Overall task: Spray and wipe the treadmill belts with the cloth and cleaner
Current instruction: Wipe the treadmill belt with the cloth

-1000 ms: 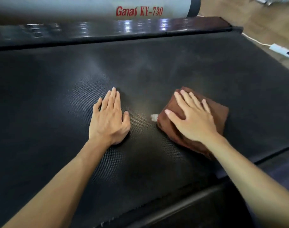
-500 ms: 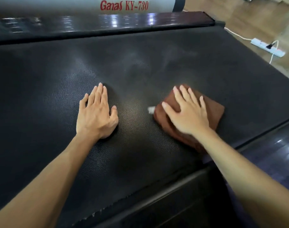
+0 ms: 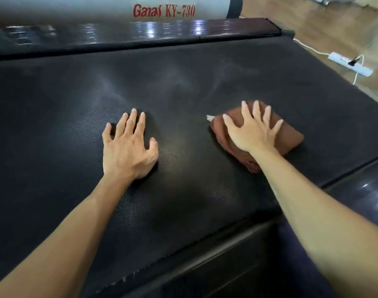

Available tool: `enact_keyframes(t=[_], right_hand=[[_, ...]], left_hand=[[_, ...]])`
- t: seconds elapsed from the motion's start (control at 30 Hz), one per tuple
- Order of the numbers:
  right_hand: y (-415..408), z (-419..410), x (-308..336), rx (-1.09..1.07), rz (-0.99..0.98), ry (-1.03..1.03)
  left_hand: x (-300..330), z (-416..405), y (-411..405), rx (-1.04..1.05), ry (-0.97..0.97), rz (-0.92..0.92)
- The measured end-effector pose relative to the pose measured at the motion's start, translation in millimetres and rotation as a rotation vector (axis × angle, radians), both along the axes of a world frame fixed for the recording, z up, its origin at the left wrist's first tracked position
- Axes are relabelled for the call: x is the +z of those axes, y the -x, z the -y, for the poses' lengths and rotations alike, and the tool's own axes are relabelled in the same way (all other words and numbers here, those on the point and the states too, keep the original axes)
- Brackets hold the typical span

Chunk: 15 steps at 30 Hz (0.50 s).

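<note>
**Cloth under right hand, mid-belt**

Brown cloth (image 3: 291, 137), folded, lies flat on belt (image 3: 183, 82), right of centre. Right hand (image 3: 251, 130) presses it, fingers spread straight. Left hand (image 3: 129, 147) flat on bare belt, well apart from the cloth, fingers loosely bent, holding nothing. Belt's right edge near cloth; wide belt beyond and left.

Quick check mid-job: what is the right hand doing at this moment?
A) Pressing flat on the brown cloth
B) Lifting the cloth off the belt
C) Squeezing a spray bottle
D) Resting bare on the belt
A: the right hand lies with spread fingers on the brown cloth, which lies on the treadmill belt.
</note>
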State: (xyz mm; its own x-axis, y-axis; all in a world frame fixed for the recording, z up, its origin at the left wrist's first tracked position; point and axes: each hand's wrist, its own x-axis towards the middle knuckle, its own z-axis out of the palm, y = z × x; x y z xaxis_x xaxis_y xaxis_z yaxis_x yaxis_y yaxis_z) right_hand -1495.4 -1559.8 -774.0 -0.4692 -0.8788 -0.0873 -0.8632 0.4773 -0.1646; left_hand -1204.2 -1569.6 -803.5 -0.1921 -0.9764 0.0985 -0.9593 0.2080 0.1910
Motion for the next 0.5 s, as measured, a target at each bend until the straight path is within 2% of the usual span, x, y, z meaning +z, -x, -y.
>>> enact_keyframes(t=[0.07,0.17,0.2,0.27,0.37,0.43,0.5], right_hand=[[-28.8,6.1,-0.6,0.135,-0.015,0.027],[-61.7,-57.4,-9.2,0.319,-0.051,0.055],[-57.8,-81.2,-12.1,0.301,-0.079,0.058],[-29.1,-96.6,-10.2,0.131,-0.100,0.042],[11.7,-41.4,-2.4,-0.110,-0.016,0.003],[0.5,-4.6,-0.4,-0.123,0.001,-0.002],[-27.1,-2.8,-3.3,-0.024,-0.009,0.022]], left_hand=[[-0.5,0.4,1.6,0.004,-0.004,0.004],[-0.7,1.0,0.3,0.008,0.010,-0.004],[-0.1,0.4,-0.3,0.008,0.006,-0.004],[0.1,-0.8,-1.6,0.008,0.006,0.000],[0.6,-1.4,-1.0,0.008,0.001,0.009],[0.7,-0.7,0.5,0.010,0.002,0.004],[1.1,0.2,1.6,0.008,0.000,-0.001]])
